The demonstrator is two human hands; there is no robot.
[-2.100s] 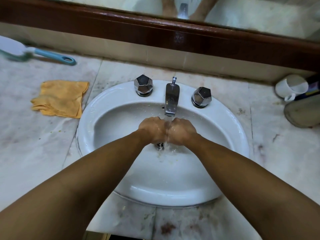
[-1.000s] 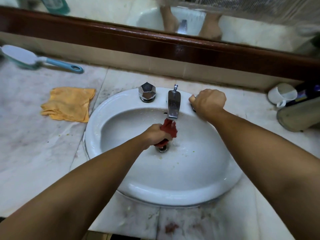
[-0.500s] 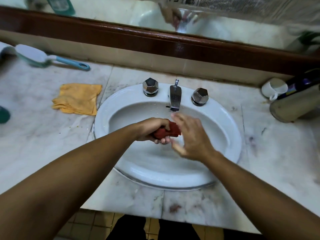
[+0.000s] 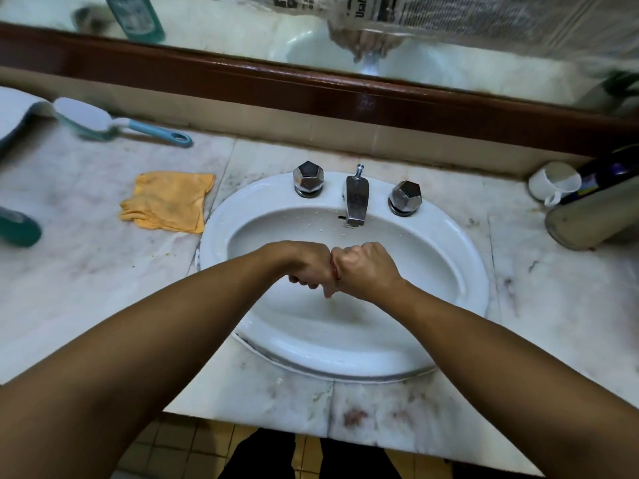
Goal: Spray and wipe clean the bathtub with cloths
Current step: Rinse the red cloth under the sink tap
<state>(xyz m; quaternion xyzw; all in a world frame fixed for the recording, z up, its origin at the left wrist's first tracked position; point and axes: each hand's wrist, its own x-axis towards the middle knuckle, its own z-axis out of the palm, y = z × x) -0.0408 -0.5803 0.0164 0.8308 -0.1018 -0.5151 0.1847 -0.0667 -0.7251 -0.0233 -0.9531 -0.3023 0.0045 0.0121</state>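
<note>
Over the sink [image 4: 475,278], left grip [image 4: 306,262] and right grip [image 4: 366,271] both clench the red cloth [image 4: 334,269]; we twist them oppositely, keeping drips inside the sink.

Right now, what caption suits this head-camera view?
Left hand and right hand squeeze a red cloth over the white sink; a yellow cloth and scrub brush lie on the marble counter.
</note>
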